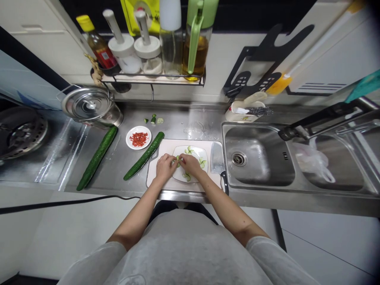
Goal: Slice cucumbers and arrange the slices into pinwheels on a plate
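Note:
Over the left part of a white plate, my left hand and my right hand pinch a small green cucumber piece between their fingertips. More thin cucumber slices lie fanned in small clusters near the plate's edges. Under the plate is a pale cutting board. A cleaver with a black handle rests on the board's right side. Just left of the board lies a whole cucumber. Beside it stands a small white dish of chopped red bits.
Another cucumber lies farther left, near a lidded steel pot. Cucumber ends sit behind the dish. A double sink with a faucet is on the right. Above the counter, a rack holds bottles and jars.

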Tool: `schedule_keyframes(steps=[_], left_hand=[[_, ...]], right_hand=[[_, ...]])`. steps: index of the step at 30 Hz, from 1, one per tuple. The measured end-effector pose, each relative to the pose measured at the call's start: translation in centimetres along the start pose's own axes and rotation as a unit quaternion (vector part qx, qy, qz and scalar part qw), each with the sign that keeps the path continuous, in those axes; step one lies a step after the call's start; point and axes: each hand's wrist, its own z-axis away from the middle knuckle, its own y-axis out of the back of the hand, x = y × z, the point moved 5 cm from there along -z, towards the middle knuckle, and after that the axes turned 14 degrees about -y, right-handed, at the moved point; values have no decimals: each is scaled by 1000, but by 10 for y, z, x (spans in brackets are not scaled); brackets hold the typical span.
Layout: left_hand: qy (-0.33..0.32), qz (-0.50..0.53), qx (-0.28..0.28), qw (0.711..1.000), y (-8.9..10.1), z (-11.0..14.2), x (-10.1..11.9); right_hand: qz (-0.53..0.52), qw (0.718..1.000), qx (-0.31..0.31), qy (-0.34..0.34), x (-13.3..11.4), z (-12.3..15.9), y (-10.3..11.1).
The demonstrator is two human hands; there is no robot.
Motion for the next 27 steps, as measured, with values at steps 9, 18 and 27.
schedule_keyframes(steps=[9, 18, 27], left_hand=[[-20, -13, 10, 1000, -4, 3, -5], [-10, 4, 15, 1000, -8, 2, -9], [-5, 17, 22, 1000, -9, 2, -11]], right_hand=[[-9, 1000, 21, 9, -3, -4, 1], [28, 999, 25, -11, -5, -9, -2], [26, 999, 30, -19, -4, -9, -4]])
